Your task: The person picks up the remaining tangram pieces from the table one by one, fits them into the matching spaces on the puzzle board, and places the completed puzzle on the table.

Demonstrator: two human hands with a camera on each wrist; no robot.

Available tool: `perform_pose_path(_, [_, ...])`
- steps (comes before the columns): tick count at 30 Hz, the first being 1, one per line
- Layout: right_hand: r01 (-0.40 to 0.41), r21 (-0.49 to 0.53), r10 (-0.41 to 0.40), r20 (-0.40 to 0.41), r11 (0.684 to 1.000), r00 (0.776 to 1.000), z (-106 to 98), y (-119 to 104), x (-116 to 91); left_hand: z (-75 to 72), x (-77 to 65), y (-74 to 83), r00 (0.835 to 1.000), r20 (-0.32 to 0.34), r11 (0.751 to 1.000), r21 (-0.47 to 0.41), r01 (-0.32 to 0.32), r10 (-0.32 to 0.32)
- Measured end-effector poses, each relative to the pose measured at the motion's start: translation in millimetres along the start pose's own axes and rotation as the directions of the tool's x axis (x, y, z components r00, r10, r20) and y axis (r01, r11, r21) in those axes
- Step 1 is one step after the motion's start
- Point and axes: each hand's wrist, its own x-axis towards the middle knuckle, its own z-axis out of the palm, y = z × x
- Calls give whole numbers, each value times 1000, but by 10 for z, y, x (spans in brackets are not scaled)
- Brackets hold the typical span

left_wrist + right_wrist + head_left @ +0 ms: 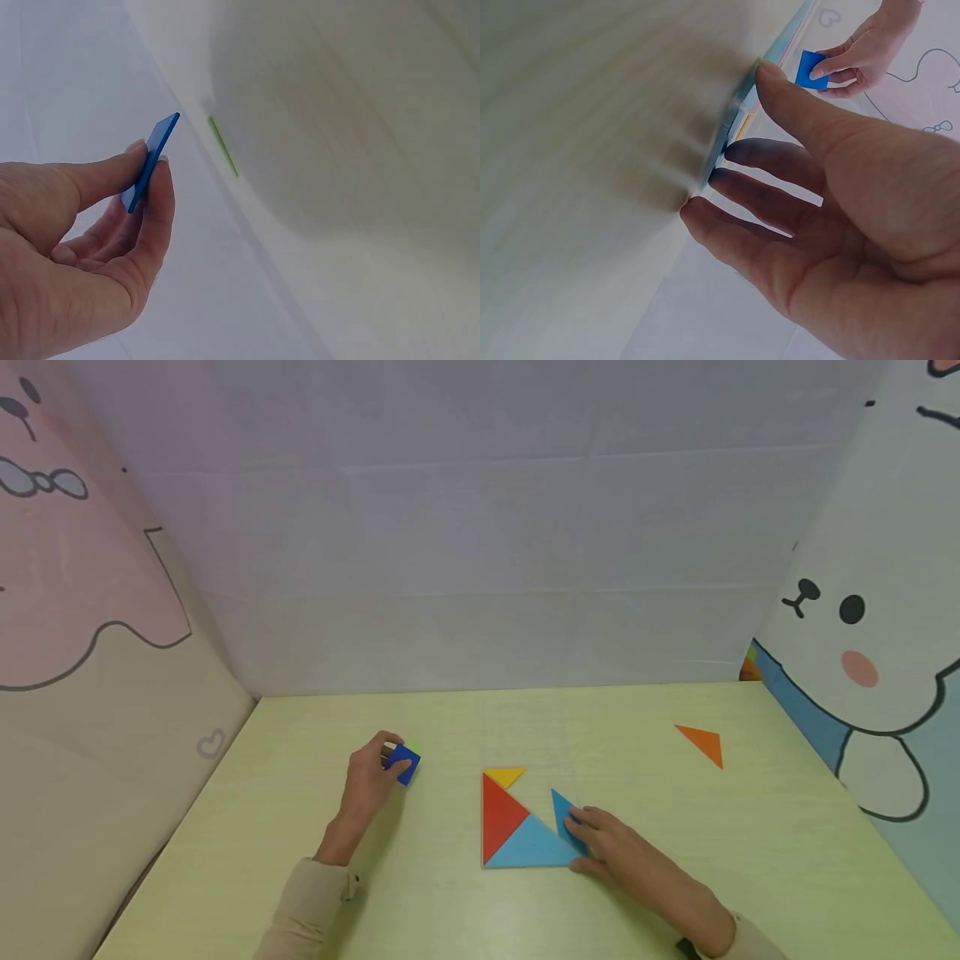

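Note:
My left hand (pixel 369 777) pinches a dark blue square tile (pixel 152 161) between thumb and fingers, tilted above the table in the left wrist view. Just behind the tile, a light green piece (pixel 223 146) lies flat on the table. My right hand (pixel 618 847) rests its fingertips on a light blue slanted piece (pixel 561 812), partly covered by the fingers. The right thumb is at the right corner of a large light blue triangle (pixel 531 845). Against that triangle lies a large red triangle (pixel 501 820), with a small yellow triangle (pixel 505 776) along its upper edge.
An orange triangle (pixel 705 744) lies alone toward the far right of the pale wooden table (pixel 750 843). Whitish sheets hang behind it, and walls with cartoon figures (pixel 855 677) stand at both sides.

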Motion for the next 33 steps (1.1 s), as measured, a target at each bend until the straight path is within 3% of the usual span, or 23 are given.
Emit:
perform_pose_path(7, [-3, -2, 3, -1, 1000, 1000, 0, 5, 5, 108, -31, 107, 998, -12, 998, -36, -54, 54])
perform_pose_path(12, [-17, 12, 17, 13, 1000, 1000, 1, 7, 16, 184, -30, 172, 999, 34, 997, -73, -30, 32])
perform_pose_path(33, [-36, 22, 35, 19, 999, 999, 7, 5, 21, 500, -85, 425, 996, 76, 990, -135, -34, 44])
